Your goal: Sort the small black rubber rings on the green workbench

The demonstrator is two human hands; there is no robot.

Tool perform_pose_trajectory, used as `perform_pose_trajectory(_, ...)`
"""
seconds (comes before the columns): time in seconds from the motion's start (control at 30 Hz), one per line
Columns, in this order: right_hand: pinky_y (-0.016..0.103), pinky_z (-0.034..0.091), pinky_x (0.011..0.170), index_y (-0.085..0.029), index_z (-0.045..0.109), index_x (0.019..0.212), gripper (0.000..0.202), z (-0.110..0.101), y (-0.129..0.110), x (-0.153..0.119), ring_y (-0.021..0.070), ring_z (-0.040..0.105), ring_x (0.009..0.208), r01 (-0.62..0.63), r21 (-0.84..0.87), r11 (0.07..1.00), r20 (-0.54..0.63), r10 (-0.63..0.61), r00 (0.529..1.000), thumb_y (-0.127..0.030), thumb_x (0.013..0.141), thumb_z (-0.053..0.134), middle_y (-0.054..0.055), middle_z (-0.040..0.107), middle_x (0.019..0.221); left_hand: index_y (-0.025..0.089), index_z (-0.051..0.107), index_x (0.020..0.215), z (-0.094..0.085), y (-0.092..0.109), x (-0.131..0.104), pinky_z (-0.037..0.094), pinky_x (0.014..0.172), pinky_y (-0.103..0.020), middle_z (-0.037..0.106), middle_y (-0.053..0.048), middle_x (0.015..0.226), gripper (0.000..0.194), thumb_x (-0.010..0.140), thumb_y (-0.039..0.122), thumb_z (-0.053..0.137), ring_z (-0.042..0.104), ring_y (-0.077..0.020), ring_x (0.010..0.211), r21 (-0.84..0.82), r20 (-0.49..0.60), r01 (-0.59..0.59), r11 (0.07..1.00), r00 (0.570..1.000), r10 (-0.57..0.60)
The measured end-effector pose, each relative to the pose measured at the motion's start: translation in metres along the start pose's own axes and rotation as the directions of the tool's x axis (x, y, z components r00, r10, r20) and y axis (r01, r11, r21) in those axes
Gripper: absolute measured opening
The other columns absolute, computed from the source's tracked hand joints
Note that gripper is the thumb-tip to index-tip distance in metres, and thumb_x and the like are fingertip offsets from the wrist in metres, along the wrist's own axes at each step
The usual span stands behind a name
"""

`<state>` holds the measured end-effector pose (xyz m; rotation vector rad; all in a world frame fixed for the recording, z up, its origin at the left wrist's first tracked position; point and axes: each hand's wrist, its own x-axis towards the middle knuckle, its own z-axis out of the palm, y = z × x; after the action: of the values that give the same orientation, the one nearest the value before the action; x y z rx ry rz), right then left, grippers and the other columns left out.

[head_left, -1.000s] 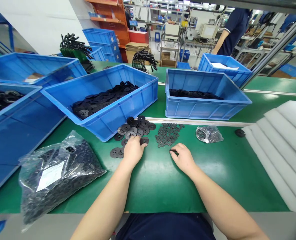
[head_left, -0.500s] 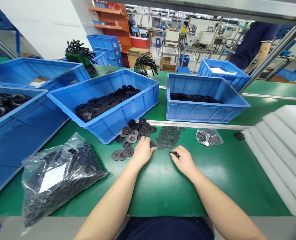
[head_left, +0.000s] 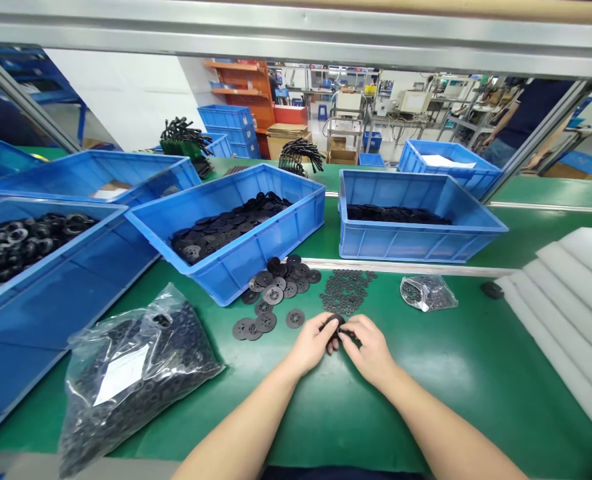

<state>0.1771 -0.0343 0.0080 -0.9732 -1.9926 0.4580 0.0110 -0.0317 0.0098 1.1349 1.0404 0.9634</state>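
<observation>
My left hand [head_left: 316, 343] is closed on a black disc [head_left: 335, 321], thumb on its near face, above the green bench. My right hand [head_left: 369, 347] meets it from the right, its thumb and fingertips pinched at the disc's edge; whatever small part they may hold is hidden. Just beyond both hands spreads a patch of small dark rings [head_left: 345, 291]. To the left lies a loose pile of flat black discs with holes [head_left: 273, 295]. One single disc [head_left: 295, 319] rests apart from that pile, beside my left hand.
Blue bins [head_left: 226, 230] with black discs stand behind, another blue bin [head_left: 421, 243] at right. A large clear bag of dark rings [head_left: 141, 380] lies left, a small bag [head_left: 429, 293] right. White foam sheets [head_left: 571, 300] line the right side. A person [head_left: 531, 120] stands beyond the bench.
My left hand has moved right from the disc pile and now holds a disc up at my right hand. A lone disc shows where it was. The camera view has tilted upward.
</observation>
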Motion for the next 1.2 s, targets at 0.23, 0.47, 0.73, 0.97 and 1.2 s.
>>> perform_pose_trajectory(0.23,0.033,0.055,0.075,-0.02,0.067,0.096,0.011,0.0,-0.005,0.001,0.0188,0.061,0.084,0.011,-0.026,1.0,-0.011,-0.011,1.0,-0.019,0.095,0.055,0.007,0.063,0.089,0.017,0.057,0.08,0.003,0.001,-0.002,0.043,0.051,-0.024,0.057,0.001,0.059,0.047,0.085,0.063,0.059,0.052,-0.0117,0.051,-0.134,0.1,0.04,0.99,0.995,-0.027)
perform_pose_trajectory(0.47,0.033,0.054,0.074,-0.021,0.067,0.097,0.014,0.002,-0.004,-0.001,0.0189,0.062,0.082,0.004,-0.055,0.998,-0.056,-0.008,0.998,-0.017,0.095,0.054,0.007,0.064,0.088,0.015,0.06,0.078,0.001,0.004,-0.004,0.041,0.048,-0.022,0.057,0.001,0.055,0.043,0.08,0.056,0.069,0.05,-0.0094,0.048,-0.131,0.106,0.035,0.991,0.994,-0.022)
perform_pose_trajectory(0.73,0.053,0.047,0.095,-0.018,0.063,0.124,0.033,-0.005,0.024,0.0,0.0333,0.055,0.12,-0.112,-0.375,0.92,-0.024,0.112,0.993,-0.027,0.093,0.057,0.019,0.061,0.127,0.014,0.06,0.09,-0.027,0.015,0.002,0.046,0.046,-0.026,0.07,-0.008,0.076,0.031,0.079,0.043,0.061,0.06,-0.015,0.052,-0.065,-0.265,-0.01,0.998,0.964,-0.008)
perform_pose_trajectory(0.97,0.058,0.039,0.103,-0.018,0.061,0.131,0.037,-0.003,0.04,-0.005,0.0361,0.046,0.134,-0.101,-0.551,0.829,0.113,0.194,0.974,-0.03,0.096,0.054,0.02,0.053,0.143,0.019,0.063,0.09,-0.063,0.026,0.0,0.05,0.082,-0.04,0.069,-0.01,0.092,0.016,0.082,0.033,0.06,0.066,-0.0272,0.09,0.772,-0.398,0.131,0.621,0.862,0.313)
perform_pose_trajectory(1.2,0.048,0.046,0.087,-0.021,0.073,0.104,0.023,-0.005,0.038,-0.006,0.0307,0.056,0.108,-0.081,-0.54,0.838,0.06,0.135,0.989,-0.016,0.093,0.053,0.014,0.068,0.116,0.021,0.058,0.09,-0.061,0.027,-0.005,0.046,0.076,-0.034,0.065,-0.008,0.096,0.028,0.073,0.03,0.078,0.065,-0.0268,0.09,0.889,-0.306,0.247,0.386,0.947,0.101)
